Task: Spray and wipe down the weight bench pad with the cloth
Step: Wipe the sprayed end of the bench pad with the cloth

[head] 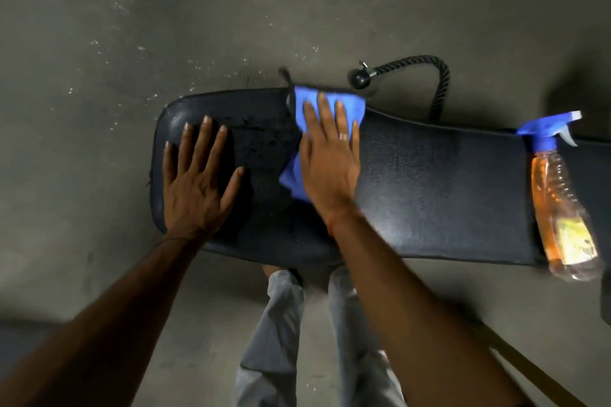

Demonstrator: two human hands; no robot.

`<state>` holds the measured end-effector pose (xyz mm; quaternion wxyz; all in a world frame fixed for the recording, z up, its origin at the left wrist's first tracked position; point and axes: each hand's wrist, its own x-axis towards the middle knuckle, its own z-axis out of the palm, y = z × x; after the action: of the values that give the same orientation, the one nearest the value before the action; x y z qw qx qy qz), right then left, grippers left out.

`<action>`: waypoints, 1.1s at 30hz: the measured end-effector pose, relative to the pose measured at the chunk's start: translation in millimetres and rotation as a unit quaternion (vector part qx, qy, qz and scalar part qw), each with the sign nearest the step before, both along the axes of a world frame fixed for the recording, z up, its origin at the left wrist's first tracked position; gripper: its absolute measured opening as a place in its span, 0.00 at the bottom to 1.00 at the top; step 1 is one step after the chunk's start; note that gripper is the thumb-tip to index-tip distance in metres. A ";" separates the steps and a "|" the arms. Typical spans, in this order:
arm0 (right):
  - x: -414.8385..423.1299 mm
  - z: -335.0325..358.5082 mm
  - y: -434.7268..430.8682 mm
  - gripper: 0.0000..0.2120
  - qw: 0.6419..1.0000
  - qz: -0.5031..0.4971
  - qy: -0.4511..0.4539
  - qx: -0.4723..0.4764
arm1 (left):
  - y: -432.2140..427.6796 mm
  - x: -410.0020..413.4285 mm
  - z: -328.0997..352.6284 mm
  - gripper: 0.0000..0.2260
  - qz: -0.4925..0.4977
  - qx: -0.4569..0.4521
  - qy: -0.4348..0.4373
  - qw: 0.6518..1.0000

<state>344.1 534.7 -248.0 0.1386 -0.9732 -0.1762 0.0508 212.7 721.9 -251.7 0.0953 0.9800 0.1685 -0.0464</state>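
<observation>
Wiping the weight bench pad [429,182], the right hand [330,158], fingers straight, is pressing the blue cloth [348,104] flat near the pad's far edge, while the left hand [198,188], spread wide and holding nothing, is bracing the left end. The spray bottle [558,208] is lying across the right end; the next stroke is likely calling for a rightward sweep.

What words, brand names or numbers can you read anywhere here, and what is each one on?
No text can be read in this view.
On the spray bottle, the yellow label: any print on it is too blurred to read.
On the bench pad and the blue cloth: no lettering shows.
</observation>
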 end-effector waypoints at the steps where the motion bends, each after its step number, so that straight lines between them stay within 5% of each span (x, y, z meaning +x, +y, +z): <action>1: 19.3 -1.4 14.8 0.24 1.000 -0.017 0.010 0.012 | -1.1 0.7 0.4 0.32 0.003 0.002 -0.001 1.000; 5: 3.7 0.7 29.3 0.26 1.000 -0.020 -0.006 -0.021 | -0.4 -0.9 1.9 0.32 0.003 0.010 0.004 1.000; 11: -145.5 15.2 -39.1 0.31 0.986 0.149 0.017 -0.075 | -0.4 -1.6 4.4 0.30 0.007 0.007 -0.004 1.000; 19: 24.9 1.8 53.9 0.26 0.999 -0.029 0.034 -0.007 | -0.2 -2.8 0.7 0.30 0.007 0.009 -0.012 1.000; 27: -139.9 16.0 -15.1 0.31 0.983 0.165 0.020 -0.076 | 2.5 -2.8 3.5 0.28 -0.005 0.004 -0.007 1.000; 33: -25.5 4.4 24.7 0.26 0.999 0.040 0.005 -0.018 | 2.3 -2.7 0.4 0.26 0.003 -0.005 -0.013 1.000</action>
<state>318.6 559.4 -243.6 0.1199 -0.9675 -0.2130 0.0643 210.1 724.2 -251.3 0.1024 0.9795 0.1699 -0.0337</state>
